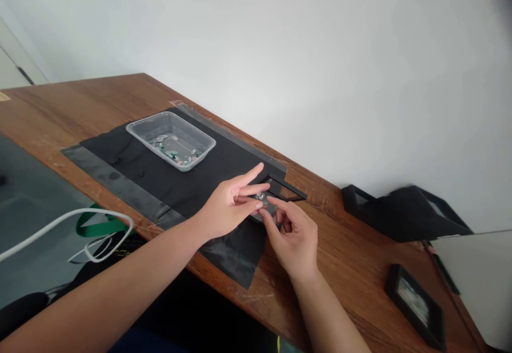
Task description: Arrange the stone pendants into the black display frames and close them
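My left hand (226, 209) and my right hand (295, 230) meet over the right end of the black mat (236, 171). Between their fingertips is a small clear, shiny piece (262, 197), too small to identify. My left thumb and lower fingers close on it while the index finger points away. From the other side, my right thumb and index finger pinch at its edge; the remaining right fingers are curled. Just behind the hands is a thin black frame (294, 189), partly hidden by my fingers.
A clear plastic tub (202, 163) with several green, white and pinkish stones stands on the mat. The wooden table (328, 251) also bears a dark framed item (416, 302) at right and black cloth-like material (408, 214) by the wall. A white cable (68, 217) loops at left.
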{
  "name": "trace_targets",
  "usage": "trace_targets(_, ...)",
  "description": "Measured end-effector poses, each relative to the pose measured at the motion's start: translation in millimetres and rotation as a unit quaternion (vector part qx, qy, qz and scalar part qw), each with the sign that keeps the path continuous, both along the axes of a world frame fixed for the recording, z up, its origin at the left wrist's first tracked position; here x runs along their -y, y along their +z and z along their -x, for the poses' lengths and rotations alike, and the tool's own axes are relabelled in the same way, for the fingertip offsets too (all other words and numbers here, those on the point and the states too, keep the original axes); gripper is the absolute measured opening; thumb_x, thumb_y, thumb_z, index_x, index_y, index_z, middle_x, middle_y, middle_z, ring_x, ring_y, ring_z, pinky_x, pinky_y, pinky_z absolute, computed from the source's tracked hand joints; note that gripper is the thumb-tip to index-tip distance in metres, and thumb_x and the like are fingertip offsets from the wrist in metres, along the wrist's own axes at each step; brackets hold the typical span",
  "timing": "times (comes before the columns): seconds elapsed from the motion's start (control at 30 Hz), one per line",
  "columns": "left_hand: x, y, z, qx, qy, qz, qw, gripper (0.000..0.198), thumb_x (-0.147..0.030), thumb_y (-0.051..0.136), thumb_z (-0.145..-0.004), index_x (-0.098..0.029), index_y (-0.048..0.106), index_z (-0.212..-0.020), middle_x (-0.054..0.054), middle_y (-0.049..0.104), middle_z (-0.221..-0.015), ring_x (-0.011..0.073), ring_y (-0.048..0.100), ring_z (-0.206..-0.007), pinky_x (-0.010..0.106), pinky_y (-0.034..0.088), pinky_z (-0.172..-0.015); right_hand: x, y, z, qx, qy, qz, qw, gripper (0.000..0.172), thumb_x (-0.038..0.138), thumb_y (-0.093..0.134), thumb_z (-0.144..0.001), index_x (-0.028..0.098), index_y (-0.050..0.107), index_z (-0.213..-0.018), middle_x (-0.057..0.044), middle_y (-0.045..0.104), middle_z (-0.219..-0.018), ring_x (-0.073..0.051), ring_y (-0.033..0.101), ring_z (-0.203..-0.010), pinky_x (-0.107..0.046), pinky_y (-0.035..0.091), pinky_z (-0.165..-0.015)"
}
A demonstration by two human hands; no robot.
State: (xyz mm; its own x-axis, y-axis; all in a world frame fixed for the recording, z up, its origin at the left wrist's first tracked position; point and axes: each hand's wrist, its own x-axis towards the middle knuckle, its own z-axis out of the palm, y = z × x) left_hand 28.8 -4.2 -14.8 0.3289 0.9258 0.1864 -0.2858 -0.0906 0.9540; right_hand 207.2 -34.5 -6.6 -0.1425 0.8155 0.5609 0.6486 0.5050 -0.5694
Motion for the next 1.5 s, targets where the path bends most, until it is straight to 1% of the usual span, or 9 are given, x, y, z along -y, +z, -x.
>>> trace_targets(0.23, 4, -3.2, 2, -0.051, 0.008, -0.035, 0.998, 0.086, -0.016, 0.061, -0.095, -0.036, 0.012, -0.163, 0.006, 0.066, -0.138, 0.0254, 0.072, -0.113, 0.037, 0.061, -0.096, 1, 4.1, 1, 0.022, 0.021, 0.0, 1.0, 0.021, 0.022, 0.068, -0.093, 0.02, 0.076, -0.112, 0.002, 0.056, -0.07, -0.011, 0.049, -0.058, -0.023, 0.042, -0.053)
trace_targets(0.5, 5, -4.2, 3, -0.084, 0.018, -0.04, 0.995, 0.085, -0.023, 0.062, -0.095, -0.034, 0.013, -0.163, 0.008, 0.065, -0.139, 0.0251, 0.073, -0.111, 0.041, 0.06, -0.099, -2, 5.9, -3, 0.031, 0.016, 0.018, 0.999, 0.02, 0.025, 0.069, -0.092, 0.021, 0.077, -0.11, 0.004, 0.052, -0.066, -0.011, 0.048, -0.057, -0.024, 0.041, -0.055)
trace_targets(0.6, 2, -3.5, 5, -0.078, 0.069, -0.011, 0.995, 0.079, -0.032, 0.066, -0.094, -0.028, 0.025, -0.162, 0.012, 0.064, -0.141, 0.0263, 0.073, -0.112, 0.04, 0.06, -0.098, -5, 0.7, -9, 0.014, -0.006, 0.058, 0.998, 0.02, 0.028, 0.069, -0.092, 0.022, 0.077, -0.109, 0.004, 0.051, -0.066, -0.011, 0.049, -0.058, -0.025, 0.041, -0.056)
trace_targets(0.77, -2, -1.4, 7, -0.068, 0.189, 0.0, 0.98, 0.044, -0.035, 0.063, -0.094, -0.018, 0.058, -0.134, 0.013, 0.073, -0.125, 0.0257, 0.07, -0.118, 0.037, 0.058, -0.099, -17, -12.5, -22, 0.003, -0.053, 0.197, 0.979, 0.025, 0.037, 0.067, -0.091, 0.022, 0.077, -0.108, 0.005, 0.052, -0.06, -0.013, 0.05, -0.056, -0.026, 0.04, -0.057)
trace_targets(0.87, 2, 1.0, 5, -0.189, 0.225, -0.065, 0.954, 0.031, -0.032, 0.059, -0.095, -0.022, 0.062, -0.124, 0.008, 0.075, -0.12, 0.0237, 0.072, -0.109, 0.036, 0.059, -0.092, -23, -10.8, -22, 0.037, -0.091, 0.22, 0.971, 0.028, 0.039, 0.065, -0.09, 0.022, 0.077, -0.108, 0.005, 0.054, -0.059, -0.014, 0.052, -0.056, -0.027, 0.04, -0.058)
trace_targets(1.0, 8, 5.7, 4, -0.393, 0.26, -0.144, 0.87, 0.02, -0.031, 0.056, -0.094, -0.024, 0.066, -0.11, 0.004, 0.076, -0.109, 0.0227, 0.073, -0.086, 0.037, 0.058, -0.08, -24, -1.1, -11, 0.111, -0.127, 0.208, 0.964, 0.027, 0.036, 0.065, -0.09, 0.024, 0.077, -0.11, 0.003, 0.06, -0.061, -0.016, 0.057, -0.06, -0.028, 0.039, -0.06)
trace_targets(1.1, 7, 7.3, 5, -0.466, 0.262, -0.17, 0.828, 0.019, -0.029, 0.057, -0.092, -0.022, 0.067, -0.107, 0.006, 0.075, -0.098, 0.0263, 0.071, -0.087, 0.04, 0.055, -0.081, -22, 3.1, -3, 0.15, -0.135, 0.21, 0.957, 0.025, 0.035, 0.064, -0.091, 0.026, 0.077, -0.11, 0.002, 0.064, -0.064, -0.017, 0.058, -0.061, -0.027, 0.037, -0.06)
trace_targets(1.33, 7, 2.2, 0, -0.525, 0.216, -0.186, 0.802, 0.022, -0.025, 0.059, -0.089, -0.019, 0.065, -0.109, 0.01, 0.074, -0.107, 0.0309, 0.064, -0.106, 0.048, 0.048, -0.092, -25, 1.4, -4, 0.163, -0.134, 0.213, 0.954, 0.024, 0.035, 0.064, -0.091, 0.028, 0.077, -0.111, 0.004, 0.061, -0.062, -0.016, 0.058, -0.061, -0.026, 0.036, -0.059)
trace_targets(1.5, 9, -2.1, -2, -0.515, 0.206, -0.213, 0.804, 0.021, -0.028, 0.058, -0.09, -0.023, 0.067, -0.108, 0.009, 0.073, -0.117, 0.0348, 0.056, -0.117, 0.054, 0.042, -0.097, -28, -3.7, -5, 0.125, -0.119, 0.207, 0.963, 0.026, 0.037, 0.064, -0.09, 0.028, 0.077, -0.111, 0.005, 0.057, -0.06, -0.015, 0.055, -0.058, -0.026, 0.037, -0.059)
